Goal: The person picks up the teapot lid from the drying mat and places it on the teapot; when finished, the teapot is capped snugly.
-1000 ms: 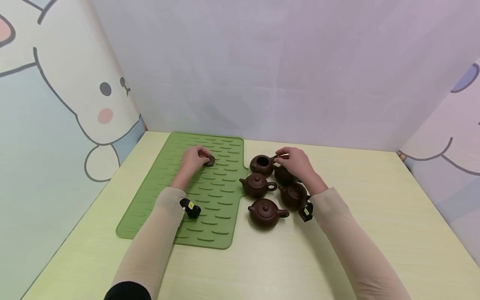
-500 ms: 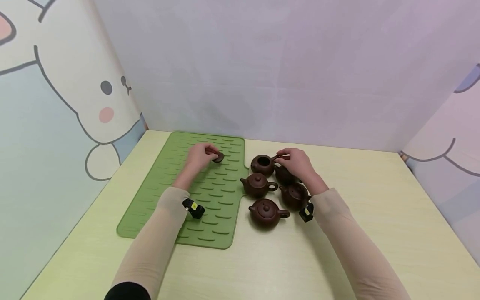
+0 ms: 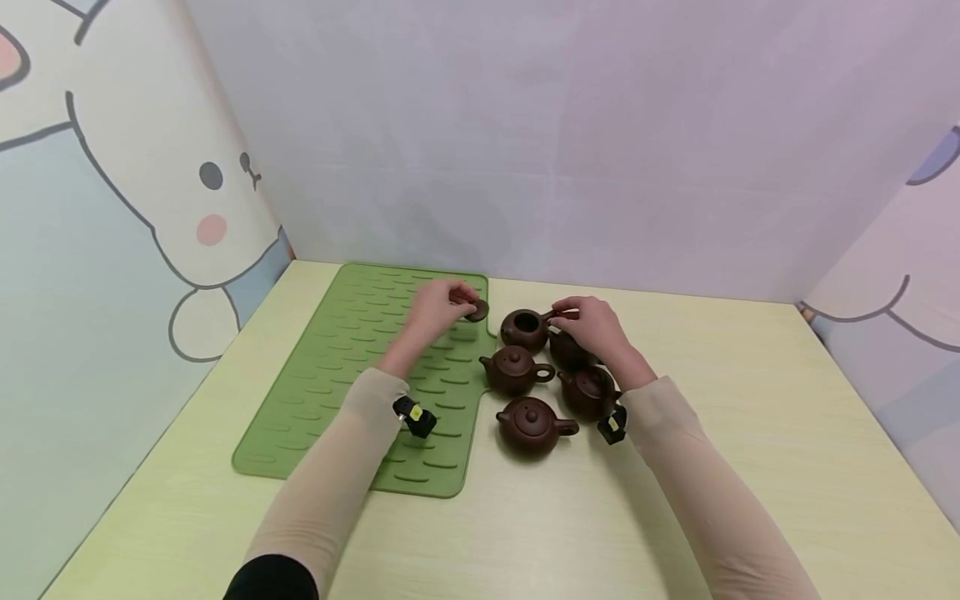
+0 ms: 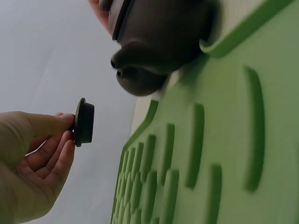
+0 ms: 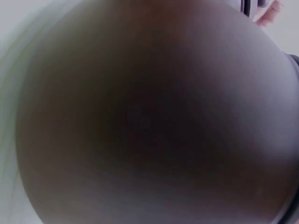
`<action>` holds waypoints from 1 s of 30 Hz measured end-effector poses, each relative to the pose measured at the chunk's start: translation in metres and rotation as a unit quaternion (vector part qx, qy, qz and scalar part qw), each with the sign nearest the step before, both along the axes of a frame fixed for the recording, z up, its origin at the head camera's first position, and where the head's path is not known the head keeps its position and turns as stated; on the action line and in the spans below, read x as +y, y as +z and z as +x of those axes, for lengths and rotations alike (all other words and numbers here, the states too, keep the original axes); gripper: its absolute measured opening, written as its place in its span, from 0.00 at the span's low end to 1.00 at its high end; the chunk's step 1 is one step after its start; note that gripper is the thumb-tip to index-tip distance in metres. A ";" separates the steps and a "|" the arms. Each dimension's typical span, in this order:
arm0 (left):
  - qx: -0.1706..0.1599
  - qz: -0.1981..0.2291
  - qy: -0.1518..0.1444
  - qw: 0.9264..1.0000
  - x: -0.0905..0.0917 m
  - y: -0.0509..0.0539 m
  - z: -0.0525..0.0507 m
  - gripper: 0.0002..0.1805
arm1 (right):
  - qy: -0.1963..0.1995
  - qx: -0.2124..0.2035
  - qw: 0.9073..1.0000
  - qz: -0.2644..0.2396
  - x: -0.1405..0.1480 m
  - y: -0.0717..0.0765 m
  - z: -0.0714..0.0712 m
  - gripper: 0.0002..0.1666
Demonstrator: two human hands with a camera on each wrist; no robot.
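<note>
Between thumb and fingertips my left hand pinches a dark brown teapot lid, above the right edge of the green mat. The left wrist view shows the lid on edge, its knob hidden in the fingers. Just right of it stands a lidless teapot, its round opening facing up. My right hand holds this teapot's handle; the fingers partly cover it. A dark teapot body, blurred and very close, fills the right wrist view.
Beneath my right hand is another dark teapot, partly hidden. More lidded teapots stand closer: one by the mat edge, one at right, and a front teapot. The ridged green mat lies left on the pale table.
My left hand has carried the lid rightward across the mat, from its middle to beside the lidless teapot. The right hand and the teapots stay where they were.
</note>
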State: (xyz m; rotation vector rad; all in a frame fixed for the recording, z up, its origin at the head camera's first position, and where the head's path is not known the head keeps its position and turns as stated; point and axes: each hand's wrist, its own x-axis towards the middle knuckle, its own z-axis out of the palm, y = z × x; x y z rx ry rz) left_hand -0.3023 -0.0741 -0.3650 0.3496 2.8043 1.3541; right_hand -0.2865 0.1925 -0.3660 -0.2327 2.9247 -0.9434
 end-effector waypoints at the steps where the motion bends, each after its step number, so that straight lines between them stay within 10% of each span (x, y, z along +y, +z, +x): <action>1: 0.003 0.001 -0.005 1.000 0.004 0.001 0.000 0.08 | 0.000 -0.001 1.000 0.000 0.000 0.000 0.000 0.23; 30: 0.016 -0.085 -0.069 0.994 0.073 -0.010 -0.003 0.05 | 0.002 -0.004 1.000 -0.015 -0.002 -0.005 0.001 0.22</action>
